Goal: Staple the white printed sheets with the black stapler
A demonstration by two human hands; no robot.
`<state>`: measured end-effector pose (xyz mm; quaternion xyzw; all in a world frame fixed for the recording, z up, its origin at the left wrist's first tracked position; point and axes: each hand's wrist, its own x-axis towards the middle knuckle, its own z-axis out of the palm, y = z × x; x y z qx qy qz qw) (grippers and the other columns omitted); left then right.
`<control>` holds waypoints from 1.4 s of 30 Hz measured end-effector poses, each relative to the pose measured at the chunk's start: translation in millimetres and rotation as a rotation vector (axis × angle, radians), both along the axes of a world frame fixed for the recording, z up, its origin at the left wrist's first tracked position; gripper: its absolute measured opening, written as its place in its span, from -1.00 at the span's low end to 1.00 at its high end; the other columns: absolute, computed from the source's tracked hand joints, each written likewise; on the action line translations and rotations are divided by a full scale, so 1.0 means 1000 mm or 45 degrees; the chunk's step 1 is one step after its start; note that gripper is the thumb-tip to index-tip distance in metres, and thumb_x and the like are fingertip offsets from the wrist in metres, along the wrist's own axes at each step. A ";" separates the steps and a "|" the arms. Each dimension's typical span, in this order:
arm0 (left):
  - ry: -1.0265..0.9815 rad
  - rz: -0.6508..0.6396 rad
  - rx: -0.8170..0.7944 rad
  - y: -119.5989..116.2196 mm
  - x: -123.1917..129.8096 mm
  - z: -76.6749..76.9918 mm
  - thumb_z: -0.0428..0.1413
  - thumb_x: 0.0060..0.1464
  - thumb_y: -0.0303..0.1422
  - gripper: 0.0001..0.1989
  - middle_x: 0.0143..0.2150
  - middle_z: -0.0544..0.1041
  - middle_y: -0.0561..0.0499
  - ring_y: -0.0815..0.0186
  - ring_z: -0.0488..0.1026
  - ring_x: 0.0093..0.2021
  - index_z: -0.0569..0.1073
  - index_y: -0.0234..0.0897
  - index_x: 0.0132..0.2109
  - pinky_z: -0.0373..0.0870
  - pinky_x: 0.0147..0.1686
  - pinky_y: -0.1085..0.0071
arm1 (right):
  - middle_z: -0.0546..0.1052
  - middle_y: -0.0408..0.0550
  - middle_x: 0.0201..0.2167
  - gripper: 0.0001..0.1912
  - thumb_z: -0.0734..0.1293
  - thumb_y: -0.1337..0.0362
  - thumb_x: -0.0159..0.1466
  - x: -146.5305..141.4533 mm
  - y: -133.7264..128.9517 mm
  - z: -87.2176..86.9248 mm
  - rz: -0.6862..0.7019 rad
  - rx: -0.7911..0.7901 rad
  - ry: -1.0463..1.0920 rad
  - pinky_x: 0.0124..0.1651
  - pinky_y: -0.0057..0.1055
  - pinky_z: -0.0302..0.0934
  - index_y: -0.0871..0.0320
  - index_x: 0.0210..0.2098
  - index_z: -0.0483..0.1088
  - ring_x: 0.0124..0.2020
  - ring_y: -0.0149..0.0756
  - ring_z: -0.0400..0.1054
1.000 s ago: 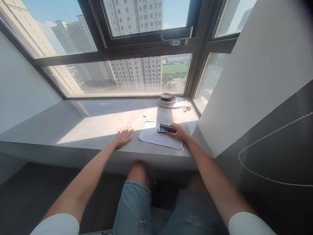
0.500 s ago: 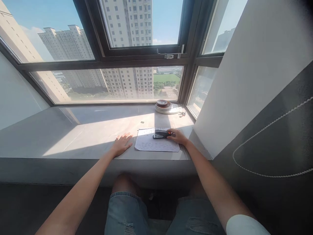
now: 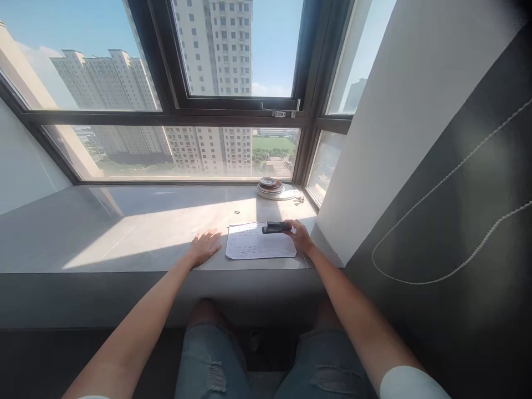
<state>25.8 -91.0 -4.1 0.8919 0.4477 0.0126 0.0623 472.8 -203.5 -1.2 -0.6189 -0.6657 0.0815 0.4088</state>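
My right hand (image 3: 298, 235) is closed on the rear end of a black stapler (image 3: 275, 227), whose front points left over the upper right part of the paper. Whether the stapler touches the sheets I cannot tell. The white paper (image 3: 260, 246), covered in rows of dark writing, lies flat on the windowsill (image 3: 158, 238). Left of the paper, my left hand (image 3: 205, 247) rests flat on the sill with its fingers spread, holding nothing. A small dark piece (image 3: 236, 212), perhaps a strip of staples, lies behind the paper.
Stacked round plates or lids (image 3: 272, 188) stand by the window corner, with a small metal object, perhaps keys (image 3: 299, 200), beside them. A dark window frame (image 3: 191, 119) closes off the back. On the right are a slanting white wall (image 3: 366, 127) and a hanging bead cord (image 3: 415, 281).
My right hand and the stapler have shifted slightly up the paper, towards its top edge. The whole view has turned a little. My left hand stays flat on the sill.
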 end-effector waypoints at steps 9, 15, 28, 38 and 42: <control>-0.037 -0.010 0.027 0.003 -0.001 -0.004 -0.23 0.43 0.08 -0.27 0.64 0.04 -0.13 -0.09 -0.02 0.61 0.14 -0.06 0.59 -0.14 0.50 -0.23 | 0.58 0.26 -0.08 -0.54 0.29 0.15 0.26 0.051 -0.064 -0.023 -0.554 0.167 -0.026 0.12 0.23 0.31 0.03 0.13 0.50 0.03 0.33 0.36; -0.069 -0.004 0.028 0.004 -0.001 -0.007 -0.21 0.43 0.07 -0.29 0.64 0.07 -0.13 -0.10 -0.02 0.61 0.17 -0.04 0.57 -0.13 0.50 -0.24 | 0.61 0.21 -0.10 -0.59 0.31 0.24 0.29 0.050 -0.063 -0.025 -0.668 0.097 -0.101 0.06 0.13 0.33 0.04 0.11 0.53 -0.02 0.25 0.40; -0.083 0.040 0.034 -0.003 -0.001 -0.001 -0.17 0.43 0.04 -0.32 0.62 0.11 -0.10 -0.09 0.03 0.60 0.20 -0.04 0.56 -0.10 0.50 -0.25 | 0.57 0.22 0.14 -0.54 0.27 0.34 0.36 0.054 -0.042 -0.049 -0.609 -0.008 -0.189 0.22 -0.07 0.32 0.18 0.23 0.43 0.16 0.08 0.46; -0.099 0.035 0.035 -0.002 -0.002 -0.002 -0.17 0.42 0.06 -0.32 0.62 0.13 -0.10 -0.10 0.03 0.59 0.21 -0.03 0.55 -0.08 0.49 -0.25 | 0.41 0.26 0.33 -0.46 0.15 0.33 0.46 0.035 -0.044 -0.045 -0.539 0.157 -0.615 0.34 0.02 0.26 0.19 0.40 0.21 0.35 0.13 0.29; -0.080 0.036 0.045 -0.003 -0.002 -0.001 -0.18 0.43 0.05 -0.33 0.62 0.12 -0.10 -0.09 0.04 0.60 0.20 0.00 0.55 -0.07 0.50 -0.23 | 0.45 0.23 0.26 -0.42 0.14 0.35 0.45 0.033 -0.043 -0.045 -0.515 0.174 -0.659 0.34 0.03 0.25 0.15 0.45 0.16 0.30 0.12 0.31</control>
